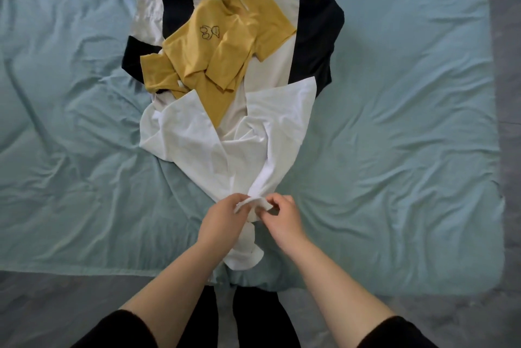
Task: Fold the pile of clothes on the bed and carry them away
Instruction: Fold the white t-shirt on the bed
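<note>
Nothing is folded yet — the white garment (225, 133) is pinched at 6 o'clock by the left hand (222, 221) and right hand (282, 219), the yellow shirt (217, 54) left crumpled at 12 o'clock.

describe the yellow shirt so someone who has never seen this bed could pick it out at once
Look up the middle of the pale green bed sheet to the big black and white garment. The yellow t-shirt lies crumpled on top of it, just beyond the white garment nearest the person. It is the only mustard-yellow piece, with a small outline drawing on its front.
</note>
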The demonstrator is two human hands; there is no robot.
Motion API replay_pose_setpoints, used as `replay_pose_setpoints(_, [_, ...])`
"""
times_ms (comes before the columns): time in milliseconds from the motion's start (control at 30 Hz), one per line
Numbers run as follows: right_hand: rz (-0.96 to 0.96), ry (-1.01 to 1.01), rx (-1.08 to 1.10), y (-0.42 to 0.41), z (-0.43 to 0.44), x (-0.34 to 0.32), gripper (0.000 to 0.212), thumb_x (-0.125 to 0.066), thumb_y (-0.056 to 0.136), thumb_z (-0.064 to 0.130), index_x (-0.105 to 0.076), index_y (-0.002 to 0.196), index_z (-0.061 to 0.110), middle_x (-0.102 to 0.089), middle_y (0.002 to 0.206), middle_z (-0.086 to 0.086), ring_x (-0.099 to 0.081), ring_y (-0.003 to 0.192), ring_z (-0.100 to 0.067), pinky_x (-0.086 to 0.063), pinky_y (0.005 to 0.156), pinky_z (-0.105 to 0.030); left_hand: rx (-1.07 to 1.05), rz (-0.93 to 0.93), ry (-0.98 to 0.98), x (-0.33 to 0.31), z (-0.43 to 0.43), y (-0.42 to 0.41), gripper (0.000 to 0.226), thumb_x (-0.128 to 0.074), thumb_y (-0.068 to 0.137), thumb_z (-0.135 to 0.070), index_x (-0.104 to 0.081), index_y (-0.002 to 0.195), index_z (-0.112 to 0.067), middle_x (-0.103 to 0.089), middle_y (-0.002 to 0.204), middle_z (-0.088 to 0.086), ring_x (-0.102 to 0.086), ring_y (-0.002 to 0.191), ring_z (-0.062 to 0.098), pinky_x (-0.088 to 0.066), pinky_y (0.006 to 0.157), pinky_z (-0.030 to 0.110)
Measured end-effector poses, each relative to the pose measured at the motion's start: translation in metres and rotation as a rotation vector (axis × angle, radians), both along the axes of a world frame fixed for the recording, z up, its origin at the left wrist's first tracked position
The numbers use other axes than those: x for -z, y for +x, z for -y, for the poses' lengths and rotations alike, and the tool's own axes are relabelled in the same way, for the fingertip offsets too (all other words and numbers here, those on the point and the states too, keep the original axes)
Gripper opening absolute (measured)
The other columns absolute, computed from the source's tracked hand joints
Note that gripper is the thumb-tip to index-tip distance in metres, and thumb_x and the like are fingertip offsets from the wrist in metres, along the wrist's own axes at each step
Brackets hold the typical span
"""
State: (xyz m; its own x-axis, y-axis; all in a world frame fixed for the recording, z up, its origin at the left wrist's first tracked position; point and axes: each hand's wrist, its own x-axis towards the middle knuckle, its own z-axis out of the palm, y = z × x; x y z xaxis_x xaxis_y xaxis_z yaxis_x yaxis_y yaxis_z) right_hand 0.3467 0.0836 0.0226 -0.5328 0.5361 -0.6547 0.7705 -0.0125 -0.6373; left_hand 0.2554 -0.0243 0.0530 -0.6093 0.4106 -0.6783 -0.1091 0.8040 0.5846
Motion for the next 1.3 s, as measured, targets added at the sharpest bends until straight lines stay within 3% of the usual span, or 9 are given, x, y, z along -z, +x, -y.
replay_pose_setpoints(167, [-0.099,0.315,-0.553,-0.027,-0.003,-0.03,0.03,-0.067,0.076,0.037,-0.056,0.102,0.025,-0.063,0.104,0.008,-0.049,0.109,-0.011,-0.017,0.11,-0.031,-0.199,-0.13,0.173,-0.039,0.024,-0.023,0.018,-0.058,0.094,-0.019,-0.065,0.078,-0.025,-0.065,0.074,-0.008,-0.057,0.07,-0.003,-0.04,0.063,0.011])
replay_pose_setpoints(467, [0.095,0.43,-0.884,-0.092,-0.008,-0.049,0.009,-0.053,0.085,0.035,-0.049,0.084,0.027,-0.065,0.09,0.005,-0.058,0.088,-0.024,-0.034,0.081,-0.036,-0.649,-0.23,0.224,-0.09,0.112,-0.087,0.023,-0.053,0.097,-0.015,-0.063,0.076,-0.012,-0.055,0.064,-0.006,-0.047,0.058,0.003,-0.039,0.06,0.026])
replay_pose_setpoints(600, [0.226,0.464,-0.775,-0.093,-0.026,-0.064,0.011,-0.046,0.084,0.019,-0.044,0.074,0.022,-0.054,0.072,0.003,-0.047,0.068,-0.023,-0.031,0.068,-0.033,-0.8,-0.285,0.239,-0.114,0.15,-0.102,0.017,-0.053,0.097,-0.016,-0.065,0.085,-0.015,-0.061,0.073,-0.004,-0.052,0.067,0.007,-0.043,0.064,0.027])
replay_pose_setpoints(733, [0.003,0.049,-0.431,-0.087,-0.04,-0.099,0.015,-0.054,0.081,0.011,-0.06,0.077,0.024,-0.06,0.067,0.005,-0.055,0.068,-0.014,-0.042,0.06,-0.025,-0.768,-0.255,0.225,-0.133,0.171,-0.113,0.02,-0.053,0.098,-0.017,-0.067,0.096,-0.002,-0.063,0.086,0.011,-0.054,0.079,0.019,-0.043,0.074,0.035])
replay_pose_setpoints(900, [-0.159,-0.297,-0.353,-0.057,-0.058,-0.149,0.01,-0.064,0.09,0.025,-0.07,0.097,0.029,-0.074,0.094,0.002,-0.068,0.085,-0.007,-0.054,0.074,-0.021,-0.704,-0.231,0.222,-0.148,0.17,-0.114,0.018,-0.06,0.094,-0.021,-0.068,0.085,-0.008,-0.061,0.063,-0.003,-0.051,0.057,0.008,-0.04,0.047,0.019])
replay_pose_setpoints(1000, [-0.132,-0.292,-0.283,-0.038,-0.067,-0.163,0.021,-0.058,0.094,0.037,-0.072,0.098,0.021,-0.074,0.096,-0.003,-0.067,0.085,-0.009,-0.051,0.078,-0.027,-0.646,-0.186,0.247,-0.156,0.156,-0.113,0.018,-0.064,0.092,-0.023,-0.067,0.078,-0.012,-0.06,0.052,-0.013,-0.049,0.045,-0.001,-0.038,0.04,0.012])
replay_pose_setpoints(1100, [-0.144,-0.185,-0.231,-0.022,-0.078,-0.171,0.026,-0.054,0.097,0.029,-0.07,0.097,0.008,-0.067,0.083,-0.002,-0.058,0.078,-0.009,-0.044,0.073,-0.029,-0.574,-0.108,0.261,-0.164,0.137,-0.111,0.017,-0.068,0.089,-0.024,-0.068,0.084,-0.008,-0.066,0.068,0.0,-0.055,0.063,0.013,-0.045,0.057,0.024])
replay_pose_setpoints(1200, [-0.249,-0.087,-0.077,-0.011,-0.087,-0.181,0.022,-0.05,0.098,0.011,-0.071,0.097,0.017,-0.071,0.082,0.01,-0.061,0.075,-0.002,-0.048,0.069,-0.02,-0.495,-0.093,0.271,-0.175,0.119,-0.112,0.025,-0.068,0.089,-0.028,-0.065,0.089,-0.004,-0.062,0.074,0.01,-0.052,0.068,0.019,-0.04,0.063,0.033])
replay_pose_setpoints(1300, [-0.27,-0.056,0.002,0.0,-0.095,-0.196,0.019,-0.049,0.1,0.022,-0.068,0.096,0.022,-0.07,0.078,0.016,-0.06,0.072,0.001,-0.046,0.062,-0.014,-0.326,-0.17,0.218,-0.188,0.097,-0.113,0.03,-0.058,0.094,-0.037,-0.061,0.086,-0.008,-0.058,0.072,0.007,-0.05,0.065,0.019,-0.037,0.06,0.032])
